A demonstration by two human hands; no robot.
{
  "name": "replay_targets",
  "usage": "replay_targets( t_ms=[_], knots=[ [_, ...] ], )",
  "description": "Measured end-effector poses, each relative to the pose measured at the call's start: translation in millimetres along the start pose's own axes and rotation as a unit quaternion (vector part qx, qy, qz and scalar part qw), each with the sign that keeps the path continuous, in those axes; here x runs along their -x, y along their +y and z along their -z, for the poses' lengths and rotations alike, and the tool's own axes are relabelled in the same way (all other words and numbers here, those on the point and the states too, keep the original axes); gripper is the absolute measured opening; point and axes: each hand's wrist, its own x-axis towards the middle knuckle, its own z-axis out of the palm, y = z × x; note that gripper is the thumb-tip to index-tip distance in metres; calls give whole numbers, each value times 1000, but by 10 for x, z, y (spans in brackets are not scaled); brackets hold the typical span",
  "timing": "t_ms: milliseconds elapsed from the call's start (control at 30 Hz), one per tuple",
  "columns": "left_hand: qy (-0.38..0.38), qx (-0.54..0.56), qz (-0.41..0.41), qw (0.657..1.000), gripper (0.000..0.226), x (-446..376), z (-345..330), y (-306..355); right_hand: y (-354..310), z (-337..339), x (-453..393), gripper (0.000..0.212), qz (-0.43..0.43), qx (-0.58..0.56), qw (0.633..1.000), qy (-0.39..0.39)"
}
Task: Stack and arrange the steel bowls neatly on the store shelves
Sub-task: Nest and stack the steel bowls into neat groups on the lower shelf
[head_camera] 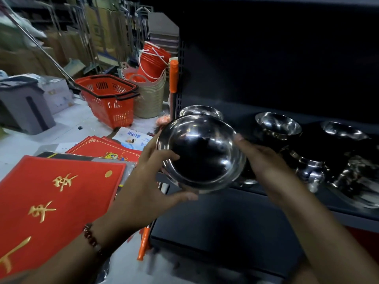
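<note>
Lying at far left on the floor: red mats (51,199) with gold characters, overlapping in a loose pile. Behind them, a grey bin (24,105), then red baskets (108,99) nested together, then a stack of beige tubs (151,95) holding red buckets (153,60). An orange-handled pole (173,78) stands against the shelf upright.

Left hand (158,171): beaded bracelet at the wrist, thumb curled under the near rim and fingers wrapped over the left rim of the held bowl (202,154). Bowl: steel, tilted with its hollow toward the camera, held in the air just in front of the shelf (225,228) edge, at centre.

Right hand (264,158): fingers fairly straight, pressed flat along the right side of the same bowl, thumb tip at its upper rim.

Behind the held bowl, a second bowl (202,110) sits on the shelf at its left end. Further right on the same dark shelf: a bowl stack (279,125), upright, then another bowl (344,131), with more steel bowls (354,181) lying jumbled and tilted nearer the front edge.
</note>
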Motion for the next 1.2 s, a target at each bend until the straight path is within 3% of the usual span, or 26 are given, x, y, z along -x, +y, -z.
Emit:
replay_targets(
  t_ms=[100, 200, 267, 400, 600, 733, 933, 1200],
  knots=[
    [22, 79, 69, 994, 59, -16, -20, 15, 10, -30, 116, 19, 89, -10, 995, -41],
    [45, 108, 83, 990, 56, -61, -29, -13, 46, -30, 250, 70, 221, 148, 961, -71],
    [45, 126, 96, 986, 56, -81, -23, -36, 82, -75, 303, 82, 294, 267, 914, -86],
    [20, 108, 102, 989, 64, -94, 25, -42, 213, -121, 302, 62, 358, 304, 883, -27],
    [1, 37, 63, 997, 81, -92, 81, 2, 349, -103, 213, 39, 377, 246, 893, -16],
    [56, -3, 17, 998, 63, -85, 19, 79, 396, -114, 131, 31, 381, 174, 908, -11],
    [64, -60, -72, 994, 54, -534, -78, 127, 332, -52, -150, 24, 391, 127, 910, 48],
    [30, -177, -37, 983, 46, -1381, -257, -308, 115, -66, -1108, 24, 337, 191, 920, 52]
  ],
)
